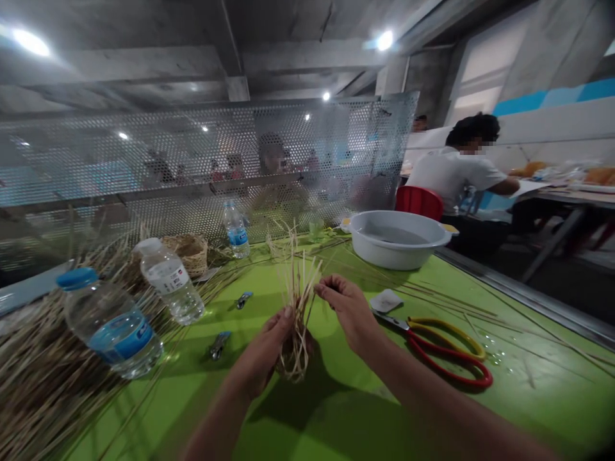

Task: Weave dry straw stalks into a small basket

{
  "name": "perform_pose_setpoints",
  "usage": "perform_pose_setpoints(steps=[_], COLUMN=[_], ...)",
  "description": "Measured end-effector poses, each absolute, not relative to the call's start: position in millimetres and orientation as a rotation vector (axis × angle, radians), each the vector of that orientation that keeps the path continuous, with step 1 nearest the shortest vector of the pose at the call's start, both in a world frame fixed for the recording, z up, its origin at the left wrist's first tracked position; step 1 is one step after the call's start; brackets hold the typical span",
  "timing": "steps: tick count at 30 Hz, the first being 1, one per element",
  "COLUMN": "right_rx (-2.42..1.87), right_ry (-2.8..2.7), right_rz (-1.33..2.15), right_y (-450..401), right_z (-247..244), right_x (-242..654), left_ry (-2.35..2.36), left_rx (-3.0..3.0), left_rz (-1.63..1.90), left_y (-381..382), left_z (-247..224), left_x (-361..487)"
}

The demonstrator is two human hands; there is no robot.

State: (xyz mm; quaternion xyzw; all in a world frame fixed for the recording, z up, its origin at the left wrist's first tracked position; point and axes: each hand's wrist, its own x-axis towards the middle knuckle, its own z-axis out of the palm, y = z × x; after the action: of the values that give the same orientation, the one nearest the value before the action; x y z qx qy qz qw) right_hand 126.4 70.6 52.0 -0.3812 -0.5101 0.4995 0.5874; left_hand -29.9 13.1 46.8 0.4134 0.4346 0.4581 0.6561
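A small, partly woven straw basket [296, 349] with loose upright strands is held above the green table [355, 422]. My left hand [266, 349] grips its left side, thumb near the top of the weave and the other fingers mostly hidden behind it. On the right, my right hand [343, 304] pinches a straw strand between thumb and forefinger near the upper ends. Scissors [408, 326] with one yellow and one red handle lie right of my right hand. Beside them is a small white piece [386, 299], perhaps folded cloth or paper.
A white basin [398, 253] stands at the back right. Plastic bottles [120, 339] and a heap of straw [43, 378] occupy the left, near a finished-looking basket [187, 253]. Two metal clips [220, 344] lie left of my hands. A perforated metal screen [216, 160] borders the back; a person [446, 169] sits beyond.
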Motion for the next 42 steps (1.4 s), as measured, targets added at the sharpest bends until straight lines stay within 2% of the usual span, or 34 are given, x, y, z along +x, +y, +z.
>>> perform_pose_setpoints(steps=[11,17,21,26,31,35,42], right_rx=[-0.768,-0.843,-0.796,-0.61,-0.764,-0.893,-0.757], right_ry=[-1.14,-1.252,-1.477,-1.507,-1.494,-1.503,-1.713], right_rz=[1.257,1.283,1.514,1.807,1.505,1.255,1.057], right_y=[67.7,65.4,52.4,45.2,54.0,57.7,55.9], right_z=[56.5,59.8,57.9,50.9,46.7,44.6,42.0], right_x=[126.3,128.4,121.8,111.4,110.6,110.0,111.2], left_ry=[0.916,0.922,0.9,0.892,0.977,1.024,0.965], left_rx=[1.052,0.913,0.807,0.92,1.02,1.205,1.229], left_rz=[0.92,1.248,1.476,1.427,1.438,1.315,1.306], left_y=[8.2,19.1,25.6,23.4,23.8,21.8,22.5], left_z=[50.4,52.0,52.9,52.3,50.8,49.6,48.4], left_x=[-28.3,-38.8,-46.7,-46.7,-47.2,-42.5,-43.3])
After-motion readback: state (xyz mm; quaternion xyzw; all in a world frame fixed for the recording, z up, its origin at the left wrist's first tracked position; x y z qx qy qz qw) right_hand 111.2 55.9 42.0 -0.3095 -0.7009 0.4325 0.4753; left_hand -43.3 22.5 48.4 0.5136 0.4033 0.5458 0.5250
